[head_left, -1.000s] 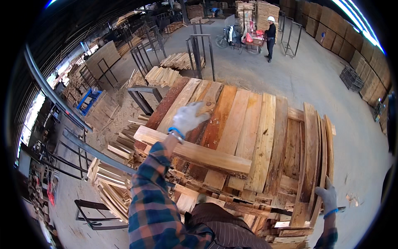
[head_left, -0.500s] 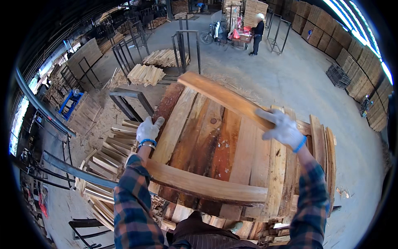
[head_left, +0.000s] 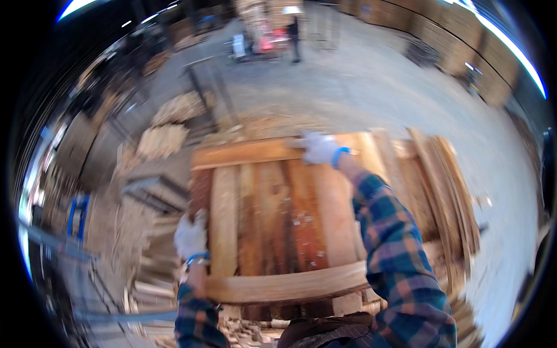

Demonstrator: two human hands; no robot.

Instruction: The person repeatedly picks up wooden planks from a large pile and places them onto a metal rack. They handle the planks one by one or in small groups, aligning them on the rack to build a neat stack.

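Observation:
A layer of boards (head_left: 264, 203) in pale, orange and dark brown wood lies side by side before me. Across its far end runs an orange-brown plank (head_left: 243, 152). My right hand (head_left: 319, 148), in a white glove, grips this plank near its right end. Over the near end lies another crosswise plank (head_left: 284, 284), which neither hand touches. At the left edge, my gloved left hand (head_left: 191, 235) rests against the reddish-brown outer board (head_left: 201, 188), fingers stretched forward and somewhat blurred.
Upright boards (head_left: 447, 197) lean along the stack's right side. Loose wood strips (head_left: 154, 272) pile up at the left, near a dark metal frame (head_left: 156, 191). Farther off are small timber piles (head_left: 162, 141), a standing person (head_left: 294, 37) and tall wood stacks (head_left: 447, 40).
The far plank has swung from a slant to nearly straight across the boards' far end, my right hand moving with it. My left hand stays at the left edge. The view has turned.

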